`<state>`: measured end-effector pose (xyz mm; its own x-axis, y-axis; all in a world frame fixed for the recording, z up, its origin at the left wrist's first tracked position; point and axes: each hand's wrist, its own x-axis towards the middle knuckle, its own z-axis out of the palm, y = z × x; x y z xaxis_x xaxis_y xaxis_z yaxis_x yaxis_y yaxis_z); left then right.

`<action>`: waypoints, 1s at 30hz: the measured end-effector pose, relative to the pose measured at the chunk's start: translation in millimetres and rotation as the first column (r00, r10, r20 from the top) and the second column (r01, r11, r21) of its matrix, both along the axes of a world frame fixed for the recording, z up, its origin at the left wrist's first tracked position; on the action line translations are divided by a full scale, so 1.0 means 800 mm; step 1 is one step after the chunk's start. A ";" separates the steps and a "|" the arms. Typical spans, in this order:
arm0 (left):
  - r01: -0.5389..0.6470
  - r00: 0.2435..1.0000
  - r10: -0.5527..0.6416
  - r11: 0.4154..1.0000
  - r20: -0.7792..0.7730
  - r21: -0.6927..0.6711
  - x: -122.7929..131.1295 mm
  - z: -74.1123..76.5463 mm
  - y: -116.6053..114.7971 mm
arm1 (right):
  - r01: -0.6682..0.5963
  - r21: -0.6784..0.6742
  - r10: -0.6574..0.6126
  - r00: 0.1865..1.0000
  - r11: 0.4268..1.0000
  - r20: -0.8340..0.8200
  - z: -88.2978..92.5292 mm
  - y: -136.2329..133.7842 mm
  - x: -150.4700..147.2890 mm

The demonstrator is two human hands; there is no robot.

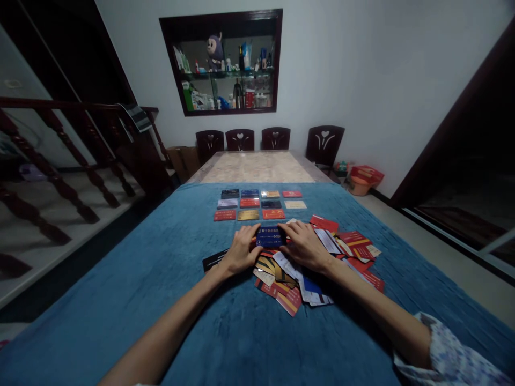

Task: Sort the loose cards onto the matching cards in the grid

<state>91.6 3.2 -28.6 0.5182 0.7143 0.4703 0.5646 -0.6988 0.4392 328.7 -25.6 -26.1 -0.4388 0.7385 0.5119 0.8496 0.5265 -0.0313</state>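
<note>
Between my two hands is a dark blue card [270, 236] with pale lettering. My left hand [240, 247] grips its left end, thumb below and fingers above. At the card's right end, my right hand [304, 244] pinches it the same way. Beneath and around the hands lies a loose pile of cards [281, 295], mostly red, gold, white and blue. A black card [213, 260] pokes out left of my left hand. Beyond the hands, several cards lie in three rows; a red and gold card [273, 214] ends the nearest row.
A blue cloth [161, 279] covers the near part of the table, with a bare patterned tabletop [257, 166] beyond. Several dark chairs [276, 138] line the far end. A wooden railing [60, 187] runs at left; an orange bin [360, 182] stands at right.
</note>
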 end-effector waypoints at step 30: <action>0.064 0.973 -0.081 0.994 -0.216 -0.085 -0.017 0.021 0.035 | -0.104 -0.265 0.143 0.980 0.959 0.135 0.040 0.043 0.003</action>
<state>78.2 31.3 -11.6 0.6539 0.7009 0.2849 0.6022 -0.7101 0.3648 331.2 9.0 5.9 -0.5925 0.7709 0.2339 0.7836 0.6189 -0.0549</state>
